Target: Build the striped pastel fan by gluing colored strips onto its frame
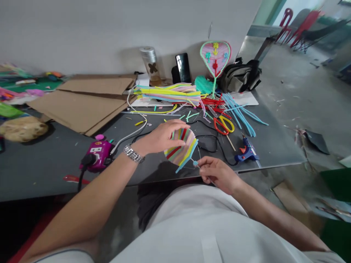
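Note:
My left hand (160, 137) grips the top of a fan-shaped piece of striped pipe cleaners (181, 151) in pink, yellow, red and green, edged in blue. My right hand (218, 174) pinches a thin stick (207, 175) with a small blue tip (195, 163). That tip is right at the fan's lower right edge, and I cannot tell whether it touches. The hands hold the piece just above the front edge of the dark grey table (49, 171).
A blue glue gun (246, 154) and red-and-yellow scissors (223, 125) lie to the right among black cords. Behind are bundled coloured pipe cleaners (170, 94), a heart-shaped pipe-cleaner piece (215, 58), a phone (183, 68) and a black bag (240, 76). Cardboard sheets (82, 106) and a pink power socket (98, 155) are left.

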`<act>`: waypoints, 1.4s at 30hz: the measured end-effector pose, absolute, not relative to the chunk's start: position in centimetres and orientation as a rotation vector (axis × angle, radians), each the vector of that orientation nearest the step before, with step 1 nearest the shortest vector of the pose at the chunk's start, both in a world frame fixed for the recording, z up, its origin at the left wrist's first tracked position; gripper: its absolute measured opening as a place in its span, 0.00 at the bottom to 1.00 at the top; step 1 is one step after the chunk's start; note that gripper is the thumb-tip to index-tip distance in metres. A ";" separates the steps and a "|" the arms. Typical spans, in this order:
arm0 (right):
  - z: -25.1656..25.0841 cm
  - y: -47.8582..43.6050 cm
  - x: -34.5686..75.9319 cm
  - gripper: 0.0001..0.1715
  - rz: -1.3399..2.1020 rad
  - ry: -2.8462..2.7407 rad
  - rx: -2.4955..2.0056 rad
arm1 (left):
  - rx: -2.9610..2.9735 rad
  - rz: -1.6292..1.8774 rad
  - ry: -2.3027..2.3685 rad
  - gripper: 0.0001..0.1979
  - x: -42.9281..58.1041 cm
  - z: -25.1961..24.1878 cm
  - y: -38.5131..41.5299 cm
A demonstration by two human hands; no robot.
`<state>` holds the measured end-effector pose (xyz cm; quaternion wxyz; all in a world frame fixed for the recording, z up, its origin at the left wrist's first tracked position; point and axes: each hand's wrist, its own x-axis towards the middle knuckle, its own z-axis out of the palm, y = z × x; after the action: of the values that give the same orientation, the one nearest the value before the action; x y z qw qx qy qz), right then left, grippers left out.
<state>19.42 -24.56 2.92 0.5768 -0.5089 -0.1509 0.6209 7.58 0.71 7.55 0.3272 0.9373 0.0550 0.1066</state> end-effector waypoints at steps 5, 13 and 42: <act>4.9 -24.5 20.0 0.20 1.407 -0.615 -1.206 | 2.448 0.235 0.181 0.22 6.8 11.6 1.1; 7.4 -21.7 22.2 0.24 0.933 -1.180 -1.515 | 2.357 0.056 0.278 0.11 4.3 16.2 0.5; 9.0 -19.0 26.8 0.14 -0.514 -1.354 -1.790 | 2.719 1.468 0.276 0.02 0.6 10.6 -0.5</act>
<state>26.75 -19.01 8.99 0.4072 -0.7100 -0.5371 -0.2039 0.57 -0.51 10.63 0.0196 0.8763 0.0889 0.4731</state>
